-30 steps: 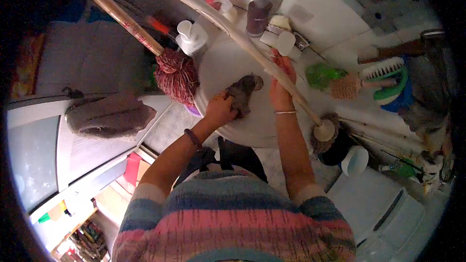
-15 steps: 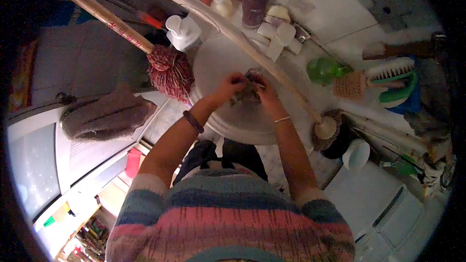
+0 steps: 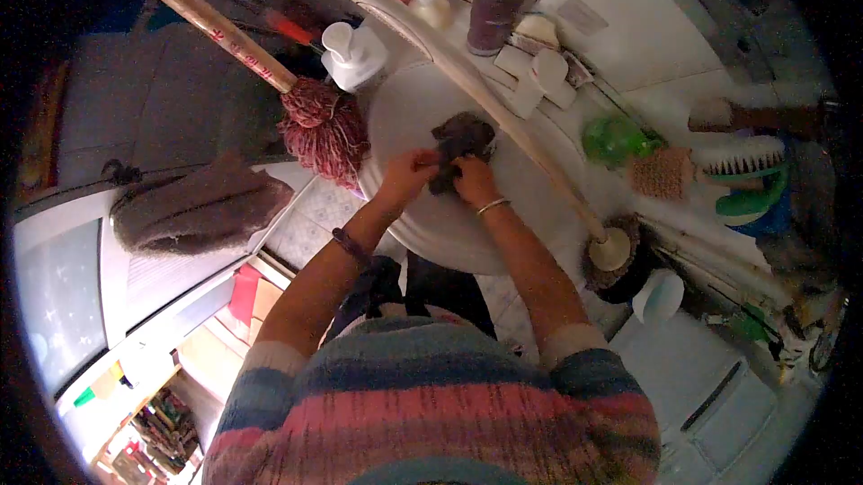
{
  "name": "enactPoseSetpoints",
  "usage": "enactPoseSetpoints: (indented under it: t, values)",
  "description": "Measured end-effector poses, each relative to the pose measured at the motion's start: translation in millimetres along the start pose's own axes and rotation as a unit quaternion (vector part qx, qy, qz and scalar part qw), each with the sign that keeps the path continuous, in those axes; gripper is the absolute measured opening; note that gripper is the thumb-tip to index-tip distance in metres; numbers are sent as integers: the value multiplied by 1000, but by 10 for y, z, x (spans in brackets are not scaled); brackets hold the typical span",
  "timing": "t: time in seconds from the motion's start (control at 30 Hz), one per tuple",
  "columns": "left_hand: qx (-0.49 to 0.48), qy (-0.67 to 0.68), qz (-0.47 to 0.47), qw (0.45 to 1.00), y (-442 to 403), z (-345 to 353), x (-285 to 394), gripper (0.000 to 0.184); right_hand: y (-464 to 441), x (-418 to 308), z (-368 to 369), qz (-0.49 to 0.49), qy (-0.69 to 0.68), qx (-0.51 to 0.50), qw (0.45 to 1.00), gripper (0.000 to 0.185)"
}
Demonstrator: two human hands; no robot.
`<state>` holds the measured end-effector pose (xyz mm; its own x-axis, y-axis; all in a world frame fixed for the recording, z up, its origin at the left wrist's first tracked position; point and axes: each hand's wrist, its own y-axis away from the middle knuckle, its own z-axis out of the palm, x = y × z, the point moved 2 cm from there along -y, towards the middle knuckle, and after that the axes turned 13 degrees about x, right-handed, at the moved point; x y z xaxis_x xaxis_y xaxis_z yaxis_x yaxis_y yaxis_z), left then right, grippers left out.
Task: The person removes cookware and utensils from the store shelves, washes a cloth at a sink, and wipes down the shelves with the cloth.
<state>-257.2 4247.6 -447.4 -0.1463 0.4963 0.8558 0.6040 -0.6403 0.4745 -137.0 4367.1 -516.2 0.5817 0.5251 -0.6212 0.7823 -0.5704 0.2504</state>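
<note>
A crumpled dark cloth (image 3: 463,134) is over the pale round basin (image 3: 395,98) in front of me. My right hand (image 3: 474,181) grips its lower right part with bent fingers. At the cloth's left edge, the fingers of my left hand (image 3: 410,174) are closed on it, with the fingertips slightly blurred. The cloth bunches up beyond both hands, and its exact shape is hard to make out in the dim light.
A long wooden pole (image 3: 503,124) slants across above the basin. A red string mop (image 3: 325,133) leans at left, near a white bottle (image 3: 352,58). A dark pump bottle (image 3: 494,17), green bottle (image 3: 618,142) and scrub brush (image 3: 742,160) lie beyond. A brown towel (image 3: 202,211) hangs left.
The cloth, earlier mostly hidden between my hands, now shows spread out beyond them. My hands have come slightly lower in view, and the whole view has shifted a little.
</note>
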Motion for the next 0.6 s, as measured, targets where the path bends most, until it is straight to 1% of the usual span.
enactPoseSetpoints:
  t: [0.03,0.07,0.1,0.13,0.17,0.2,0.27,0.3,0.37,0.4,0.43,0.47,0.5,0.53,0.57,0.6]
  values:
    - [-2,4,-12,1000,24,-13,-11,35,13,-54,-76,61,-90,-96,989,51]
    - [-4,8,-23,1000,32,-25,-17,35,28,72,-56,81,-191,-13,978,52]
    - [-7,13,-32,999,29,-29,-14,35,46,301,0,99,-288,72,950,53]
    - [-9,23,-39,999,16,-16,-1,35,58,466,-11,114,-378,154,906,53]
    - [-11,32,-47,998,18,-6,-5,35,91,494,-114,92,-250,233,935,53]
    - [-14,41,-55,998,17,-1,-16,35,123,473,-244,68,-117,308,942,53]
    - [1,37,-46,998,-12,30,-26,36,140,357,-331,14,55,317,947,53]
    - [9,34,-43,998,-20,52,-36,36,164,249,-277,-15,91,257,962,53]
    - [8,32,-49,998,-6,88,-52,37,172,274,-129,-26,81,198,977,52]
    - [7,30,-50,998,-14,99,-42,38,108,432,58,-10,35,205,978,51]
    - [2,47,-83,995,-41,114,-45,38,62,528,160,6,-11,213,977,51]
    - [-5,63,-117,991,-74,134,-59,39,94,468,99,48,-116,206,970,48]
    - [-13,80,-151,985,-124,167,-69,40,157,301,-42,89,-220,198,951,45]
    - [-38,189,-192,962,-176,244,-69,40,207,189,-111,127,-319,188,920,44]
    - [-64,295,-234,924,-197,337,-85,39,269,197,-7,128,-381,174,899,44]
    - [-86,396,-274,872,-220,406,-148,39,341,158,100,129,-443,159,873,45]
